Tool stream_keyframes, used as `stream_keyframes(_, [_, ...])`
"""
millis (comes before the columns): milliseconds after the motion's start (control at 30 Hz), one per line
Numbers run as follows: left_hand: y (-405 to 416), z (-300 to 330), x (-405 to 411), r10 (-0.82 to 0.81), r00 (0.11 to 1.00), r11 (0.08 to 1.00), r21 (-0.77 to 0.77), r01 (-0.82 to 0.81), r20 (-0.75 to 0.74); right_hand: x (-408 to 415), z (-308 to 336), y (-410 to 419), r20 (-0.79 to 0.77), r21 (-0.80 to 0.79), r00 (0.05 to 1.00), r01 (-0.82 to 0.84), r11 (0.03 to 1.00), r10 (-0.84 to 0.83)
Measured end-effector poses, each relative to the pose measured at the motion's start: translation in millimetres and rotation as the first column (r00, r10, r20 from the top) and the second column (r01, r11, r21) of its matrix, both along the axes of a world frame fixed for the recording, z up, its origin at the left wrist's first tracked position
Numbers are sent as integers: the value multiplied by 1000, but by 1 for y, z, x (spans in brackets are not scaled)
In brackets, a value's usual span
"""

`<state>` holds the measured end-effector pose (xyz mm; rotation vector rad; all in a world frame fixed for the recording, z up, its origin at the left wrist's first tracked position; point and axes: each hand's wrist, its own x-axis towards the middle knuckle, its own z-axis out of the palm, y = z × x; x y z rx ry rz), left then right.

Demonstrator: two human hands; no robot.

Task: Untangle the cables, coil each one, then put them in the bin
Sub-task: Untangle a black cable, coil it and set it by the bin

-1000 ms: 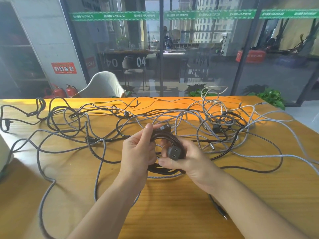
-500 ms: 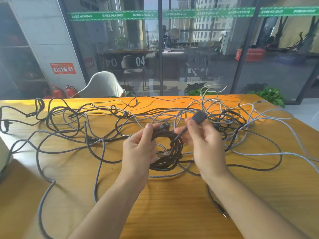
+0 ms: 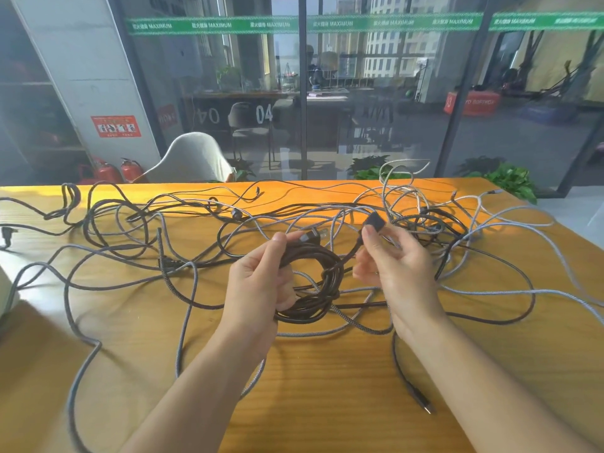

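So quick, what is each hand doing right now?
Left hand: grips the dark coiled cable.
Right hand: pinches that cable's black plug end.

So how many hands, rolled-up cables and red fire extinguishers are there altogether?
Hands: 2, the left hand and the right hand
Rolled-up cables: 1, the black cable coil gripped by the left hand, its plug pinched by the right hand
Fire extinguishers: 2
Total: 5
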<state>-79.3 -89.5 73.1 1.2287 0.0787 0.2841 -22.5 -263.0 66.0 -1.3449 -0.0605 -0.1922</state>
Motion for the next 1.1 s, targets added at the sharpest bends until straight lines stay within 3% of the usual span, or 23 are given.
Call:
stream_keyframes(100, [-1,1,-1,-3,1000,1000,1,3,4,-3,0,-1,24,-46,999,48,998,-47])
stream_keyframes(233, [-3,2,-2,-6,1000,1000,-5,7,18,-8,-1,1,213,-302,977,75,950,-10])
stream_keyframes(400, [-1,2,-2,26,999,1000,-12,-26,25,-13,-3,3,276,-605,930,-27,795,242])
stream_keyframes(500, [-2,2,-2,38,999,999,-4,-37,20,-15,-3,2,298,-734,908,19,679,296])
stream_keyframes(667, [-6,1,-1,17,1000,1000,12,-18,14,-14,-8,5,259,-763,910,-12,646,324])
stream_keyframes(800, [-3,4,-1,-4,1000,999,36,4,-15,-13,-4,3,151,-741,895,-179,647,420])
stream_keyframes(933, [0,8,-2,-22,999,994,103,24,-23,-14,-2,2,114,-751,891,-212,625,439])
stream_keyframes(1100, [0,8,-4,-6,1000,984,177,3,13,-14,1,-1,33,-596,849,-406,693,527])
